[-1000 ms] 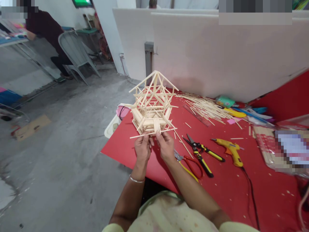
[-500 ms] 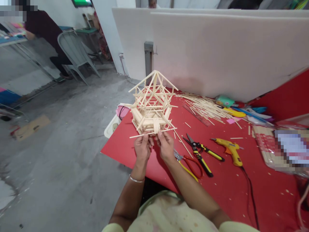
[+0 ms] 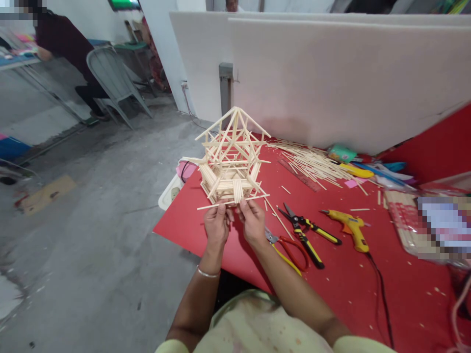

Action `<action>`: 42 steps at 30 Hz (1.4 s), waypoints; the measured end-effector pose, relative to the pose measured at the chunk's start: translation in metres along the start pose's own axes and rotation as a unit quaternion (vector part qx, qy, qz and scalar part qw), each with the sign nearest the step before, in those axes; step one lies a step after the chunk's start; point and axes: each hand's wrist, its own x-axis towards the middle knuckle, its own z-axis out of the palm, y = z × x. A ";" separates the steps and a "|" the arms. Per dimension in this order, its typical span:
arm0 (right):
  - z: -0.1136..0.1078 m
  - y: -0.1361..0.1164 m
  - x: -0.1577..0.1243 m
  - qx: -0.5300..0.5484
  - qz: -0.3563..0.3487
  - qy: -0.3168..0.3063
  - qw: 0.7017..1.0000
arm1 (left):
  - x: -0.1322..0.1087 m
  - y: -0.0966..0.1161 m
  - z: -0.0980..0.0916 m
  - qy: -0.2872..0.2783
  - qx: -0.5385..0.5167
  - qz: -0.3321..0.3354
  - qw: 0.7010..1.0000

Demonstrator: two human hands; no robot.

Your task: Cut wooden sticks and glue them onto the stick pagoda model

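Observation:
A pale wooden-stick model house (image 3: 235,152) with a pointed, open-framed roof is directly in front of me. Its front has a narrow panel of sticks laid side by side. One long thin wooden stick (image 3: 208,207) crosses just before this panel, slightly tilted. My left hand (image 3: 217,223) pinches the stick with the thumb on top, left of the panel. At the panel's lower end, my right hand (image 3: 252,219) pinches it too, its thumb close against the panel. The curled fingers beneath are partly hidden, so whether they also touch the model's base is unclear.
On the red table (image 3: 349,304) lie yellow-black cutters (image 3: 303,233), red-and-yellow-handled pliers (image 3: 294,252) and a corded yellow glue gun (image 3: 349,225). Loose sticks (image 3: 309,162) are heaped behind, beside a ruler (image 3: 300,174). White boards (image 3: 331,83) stand at the back. A person (image 3: 66,49) sits far left.

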 end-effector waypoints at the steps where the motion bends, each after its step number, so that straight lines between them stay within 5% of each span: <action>1: 0.000 0.000 0.000 0.000 0.002 -0.001 1.000 | 0.000 0.000 0.000 0.000 0.002 0.000 1.000; 42: 0.000 0.002 0.000 0.020 -0.002 -0.006 1.000 | 0.000 0.000 -0.001 -0.006 -0.004 0.011 1.000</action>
